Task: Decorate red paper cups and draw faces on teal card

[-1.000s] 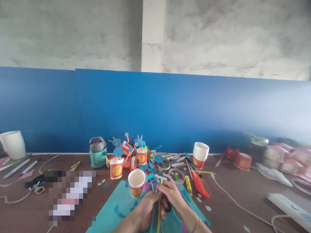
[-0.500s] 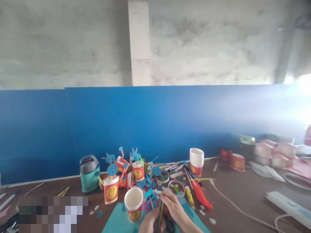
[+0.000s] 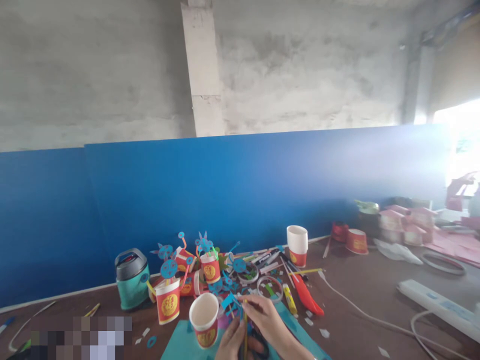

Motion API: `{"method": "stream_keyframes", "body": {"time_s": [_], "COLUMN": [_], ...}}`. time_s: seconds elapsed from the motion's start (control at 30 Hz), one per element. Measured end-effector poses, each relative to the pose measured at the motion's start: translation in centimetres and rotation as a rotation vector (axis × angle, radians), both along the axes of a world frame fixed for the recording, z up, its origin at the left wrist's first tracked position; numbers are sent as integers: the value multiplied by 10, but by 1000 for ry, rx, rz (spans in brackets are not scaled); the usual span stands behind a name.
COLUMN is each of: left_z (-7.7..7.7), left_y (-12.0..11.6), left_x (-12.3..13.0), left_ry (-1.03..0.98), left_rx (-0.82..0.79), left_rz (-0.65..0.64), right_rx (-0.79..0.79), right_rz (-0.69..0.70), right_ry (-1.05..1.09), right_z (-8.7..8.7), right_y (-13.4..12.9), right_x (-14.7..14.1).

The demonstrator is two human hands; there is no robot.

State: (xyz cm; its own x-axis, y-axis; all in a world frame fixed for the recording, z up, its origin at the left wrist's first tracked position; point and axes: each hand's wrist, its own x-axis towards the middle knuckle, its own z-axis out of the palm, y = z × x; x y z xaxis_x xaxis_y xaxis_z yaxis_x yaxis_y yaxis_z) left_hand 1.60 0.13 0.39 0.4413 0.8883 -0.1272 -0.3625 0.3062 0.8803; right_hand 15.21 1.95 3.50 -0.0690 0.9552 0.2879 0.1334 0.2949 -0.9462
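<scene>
Close together at the bottom centre, my left hand (image 3: 229,344) and my right hand (image 3: 267,320) are closed around a slim yellow and dark pencil (image 3: 245,340), held nearly upright. My right fingertips pinch near its top, while my left fingers wrap it lower down. A dark object with a rounded loop, like scissor handles (image 3: 262,346), shows beneath my right hand, partly hidden. Blue paper pieces (image 3: 228,302) are just beyond my fingertips. A white and red paper cup (image 3: 204,320) stands upright left of my hands, on a teal sheet (image 3: 180,340).
Red cups with blue paper faces (image 3: 168,295) stand behind, beside a teal container (image 3: 132,285). Tape rolls (image 3: 270,287), a glue stick (image 3: 289,300) and a red-orange tool (image 3: 309,297) lie right. Stacked cups (image 3: 297,245) and a power strip (image 3: 438,307) are farther right.
The view has turned slightly right and tilted, so the table things appear further left. My hands remain together on the pencil, which now looks more upright.
</scene>
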Motion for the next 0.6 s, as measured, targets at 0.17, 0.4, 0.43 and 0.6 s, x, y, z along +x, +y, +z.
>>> {"method": "stream_keyframes", "body": {"time_s": [0.17, 0.4, 0.43, 0.6], "left_z": [-5, 11, 13, 15], "left_y": [-1, -16, -18, -19], "left_x": [10, 20, 19, 19], "left_ry": [-18, -94, -103, -110], "left_rx": [-59, -55, -45, -36], "left_rz": [39, 71, 70, 81], "right_rx": [-1, 23, 20, -38], "right_rz": [23, 121, 123, 108], "right_ry": [-83, -112, -113, -9], "right_z": [4, 6, 7, 14], "right_y": [-4, -8, -9, -13], "right_x": [2, 4, 4, 4]}}
